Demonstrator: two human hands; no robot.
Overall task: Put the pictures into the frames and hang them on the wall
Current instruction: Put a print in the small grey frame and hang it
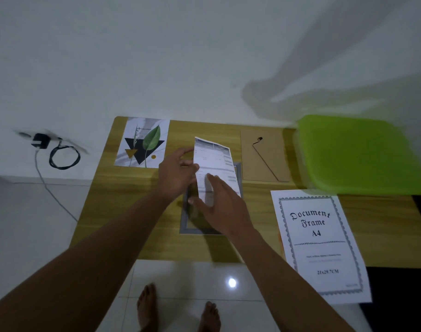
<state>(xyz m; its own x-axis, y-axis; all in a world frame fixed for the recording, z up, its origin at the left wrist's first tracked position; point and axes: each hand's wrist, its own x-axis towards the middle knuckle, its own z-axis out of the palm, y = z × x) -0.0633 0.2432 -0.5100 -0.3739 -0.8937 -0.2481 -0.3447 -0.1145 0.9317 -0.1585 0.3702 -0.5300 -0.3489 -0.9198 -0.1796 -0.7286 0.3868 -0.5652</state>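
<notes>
Head view: wooden table (pixel 108 200) against white wall (pixel 156 56); left hand (pixel 175 174) pinches printed sheet (pixel 214 154), right hand (pixel 222 204) flat on it.

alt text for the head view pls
The left hand pinches a printed sheet, right hand touches it, above a grey frame on a table. Nearby lie a leaf print, backing board, A4 insert and green lid.
</notes>
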